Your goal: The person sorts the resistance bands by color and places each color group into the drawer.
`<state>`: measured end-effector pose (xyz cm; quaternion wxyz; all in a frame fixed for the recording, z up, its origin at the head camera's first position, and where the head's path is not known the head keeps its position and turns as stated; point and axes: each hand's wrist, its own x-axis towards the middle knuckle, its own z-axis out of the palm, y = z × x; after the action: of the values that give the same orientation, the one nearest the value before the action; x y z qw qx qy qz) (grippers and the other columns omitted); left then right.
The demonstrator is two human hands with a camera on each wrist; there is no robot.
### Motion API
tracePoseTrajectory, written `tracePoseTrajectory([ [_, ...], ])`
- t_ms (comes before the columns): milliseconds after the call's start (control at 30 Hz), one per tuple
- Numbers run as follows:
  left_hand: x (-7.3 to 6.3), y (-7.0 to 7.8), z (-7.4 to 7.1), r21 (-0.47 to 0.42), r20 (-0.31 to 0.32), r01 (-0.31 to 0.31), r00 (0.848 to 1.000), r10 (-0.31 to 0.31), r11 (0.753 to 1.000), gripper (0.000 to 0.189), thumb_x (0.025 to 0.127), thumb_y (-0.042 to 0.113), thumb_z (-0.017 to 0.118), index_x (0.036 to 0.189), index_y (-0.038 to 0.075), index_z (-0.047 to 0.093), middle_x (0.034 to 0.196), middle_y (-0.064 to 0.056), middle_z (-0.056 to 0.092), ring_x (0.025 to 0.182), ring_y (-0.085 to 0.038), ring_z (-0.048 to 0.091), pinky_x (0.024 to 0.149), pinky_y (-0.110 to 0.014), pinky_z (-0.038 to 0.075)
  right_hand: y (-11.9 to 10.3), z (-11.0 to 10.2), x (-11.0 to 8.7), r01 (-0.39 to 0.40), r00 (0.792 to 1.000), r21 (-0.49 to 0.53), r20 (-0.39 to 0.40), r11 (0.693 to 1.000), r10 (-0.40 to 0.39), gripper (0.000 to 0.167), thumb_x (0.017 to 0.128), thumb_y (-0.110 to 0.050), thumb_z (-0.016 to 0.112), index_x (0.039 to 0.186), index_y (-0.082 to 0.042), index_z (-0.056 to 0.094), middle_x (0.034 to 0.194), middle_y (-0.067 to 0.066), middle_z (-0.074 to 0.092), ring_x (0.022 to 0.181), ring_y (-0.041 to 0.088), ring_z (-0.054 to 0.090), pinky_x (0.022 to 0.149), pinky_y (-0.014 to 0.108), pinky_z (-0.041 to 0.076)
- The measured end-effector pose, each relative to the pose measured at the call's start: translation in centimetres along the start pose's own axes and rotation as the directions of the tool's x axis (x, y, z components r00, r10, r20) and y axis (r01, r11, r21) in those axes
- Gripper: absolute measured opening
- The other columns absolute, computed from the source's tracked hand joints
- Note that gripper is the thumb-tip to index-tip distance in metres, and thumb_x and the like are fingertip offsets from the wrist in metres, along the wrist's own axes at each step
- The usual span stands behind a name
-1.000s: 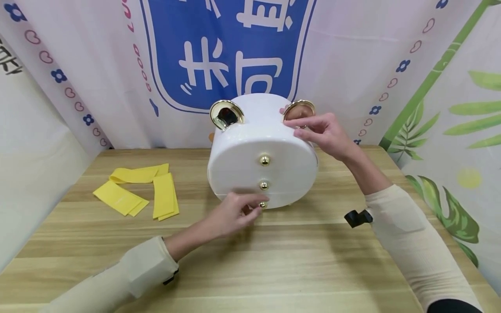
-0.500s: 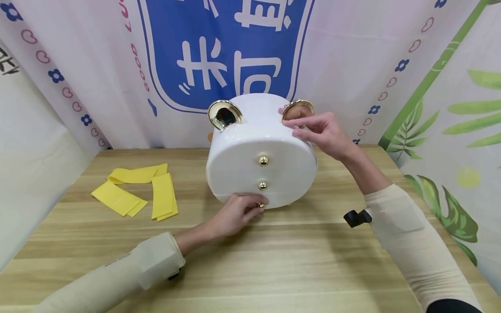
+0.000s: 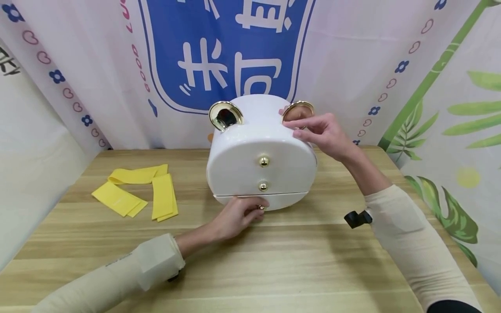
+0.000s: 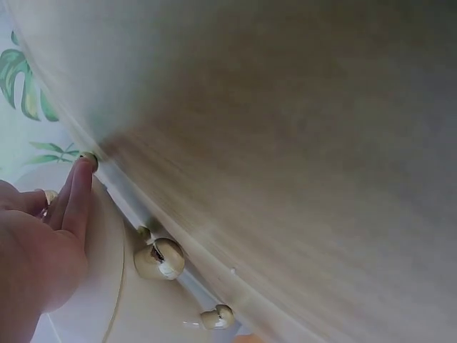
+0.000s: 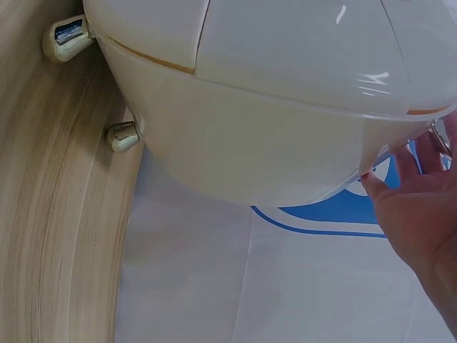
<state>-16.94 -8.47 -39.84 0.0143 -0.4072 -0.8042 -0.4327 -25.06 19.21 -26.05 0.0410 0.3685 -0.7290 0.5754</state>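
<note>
The left hand (image 3: 235, 219) is nearer, fingers pinching the lowest round gold knob (image 3: 261, 208); the shiny white drawer (image 3: 287, 200) sits just beyond, long axis left-to-right. Right hand (image 3: 328, 135), fingers spread, touches the rounded white box (image 3: 235, 167).

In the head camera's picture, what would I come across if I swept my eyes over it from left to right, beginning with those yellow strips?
Yellow strips → left hand on the bottom knob → right hand at the right gold ear → small black piece → printed green leaf.
</note>
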Motion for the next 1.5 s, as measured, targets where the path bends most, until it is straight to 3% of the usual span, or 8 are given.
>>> tracePoseTrajectory([
  [133, -0.6, 0.7, 0.1, 0.011, 0.015, 0.012, 1.000, -0.012, 1.000, 0.017, 0.095, -0.004, 0.069, 0.112, -0.001, 0.073, 0.087, -0.009, 0.076, 0.081, -0.018, 0.073, 0.079, -0.022, 0.058, 0.2, -0.1, 0.0, 0.006, 1.000, -0.005, 0.008, 1.000, -0.006, 0.028, 0.094, 0.004, 0.064, 0.119, 0.000, 0.077, 0.139, 0.007, 0.067, 0.129, 0.021, 0.058, 0.070, 0.021, 0.055],
  [500, -2.8, 3.6, 1.1, -0.011, 0.093, -0.010, 0.996, 0.011, 1.000, 0.019, 0.098, -0.006, 0.064, 0.116, -0.002, 0.070, 0.099, -0.011, 0.077, 0.089, -0.016, 0.076, 0.085, -0.019, 0.057, 0.3, -0.2, -0.2, 0.012, 1.000, -0.008, 0.008, 1.000, -0.012, 0.031, 0.093, 0.007, 0.064, 0.118, -0.004, 0.078, 0.138, 0.002, 0.068, 0.127, 0.021, 0.059, 0.066, 0.020, 0.054],
  [700, -3.8, 5.0, 1.5, 0.020, 0.125, -0.030, 0.992, 0.027, 0.999, 0.019, 0.099, -0.003, 0.063, 0.118, 0.000, 0.069, 0.099, -0.007, 0.077, 0.090, -0.008, 0.072, 0.087, -0.019, 0.056, 0.1, -0.3, -0.1, 0.012, 1.000, -0.002, -0.008, 1.000, -0.012, 0.032, 0.094, 0.007, 0.063, 0.116, -0.009, 0.080, 0.128, -0.001, 0.073, 0.095, 0.014, 0.065, 0.060, 0.019, 0.051],
  [933, -4.7, 6.1, 1.9, 0.040, 0.188, -0.055, 0.981, 0.046, 0.998, 0.022, 0.098, -0.003, 0.065, 0.120, 0.000, 0.065, 0.110, -0.012, 0.076, 0.095, -0.006, 0.071, 0.086, -0.015, 0.054, 0.0, -0.2, -0.4, 0.024, 1.000, -0.016, -0.002, 1.000, -0.024, 0.030, 0.094, 0.007, 0.064, 0.117, -0.004, 0.078, 0.135, 0.000, 0.069, 0.109, 0.017, 0.066, 0.058, 0.018, 0.048],
  [1067, -4.8, 6.6, 1.9, 0.010, 0.228, -0.016, 0.974, 0.013, 1.000, 0.026, 0.097, -0.006, 0.065, 0.122, -0.003, 0.062, 0.116, -0.017, 0.074, 0.100, -0.016, 0.075, 0.087, -0.014, 0.054, 0.2, -0.1, -0.4, 0.024, 1.000, -0.022, -0.011, 0.999, -0.024, 0.031, 0.093, 0.007, 0.064, 0.116, -0.006, 0.080, 0.127, -0.003, 0.073, 0.080, 0.013, 0.061, 0.056, 0.018, 0.046],
  [1200, -4.5, 7.5, 1.2, 0.047, 0.302, 0.035, 0.952, -0.048, 0.998, 0.031, 0.097, -0.002, 0.068, 0.127, -0.001, 0.061, 0.106, -0.011, 0.078, 0.094, -0.005, 0.073, 0.083, -0.012, 0.054, 0.3, 0.0, -0.3, 0.014, 1.000, -0.032, -0.012, 0.999, -0.014, 0.033, 0.093, 0.008, 0.064, 0.116, -0.009, 0.080, 0.114, -0.001, 0.077, 0.064, 0.012, 0.049, 0.053, 0.019, 0.043],
  [1333, -3.7, 8.6, -0.2, 0.051, 0.413, 0.064, 0.907, -0.079, 0.997, 0.040, 0.099, 0.005, 0.068, 0.138, 0.002, 0.057, 0.093, -0.002, 0.078, 0.084, 0.006, 0.069, 0.077, -0.010, 0.053, 0.4, 0.0, -0.2, 0.012, 1.000, -0.024, -0.006, 1.000, -0.012, 0.034, 0.093, 0.008, 0.063, 0.116, -0.010, 0.080, 0.108, 0.001, 0.078, 0.065, 0.013, 0.050, 0.054, 0.020, 0.046],
  [1500, -2.4, 9.4, -2.8, -0.074, 0.488, 0.006, 0.872, 0.031, 0.997, 0.027, 0.102, 0.011, 0.067, 0.128, 0.004, 0.065, 0.082, -0.001, 0.077, 0.073, 0.011, 0.065, 0.070, -0.012, 0.055, 0.3, 0.0, -0.1, 0.017, 1.000, -0.007, -0.003, 1.000, -0.017, 0.035, 0.093, 0.009, 0.062, 0.116, -0.011, 0.080, 0.123, -0.002, 0.075, 0.082, 0.014, 0.061, 0.056, 0.019, 0.049],
])
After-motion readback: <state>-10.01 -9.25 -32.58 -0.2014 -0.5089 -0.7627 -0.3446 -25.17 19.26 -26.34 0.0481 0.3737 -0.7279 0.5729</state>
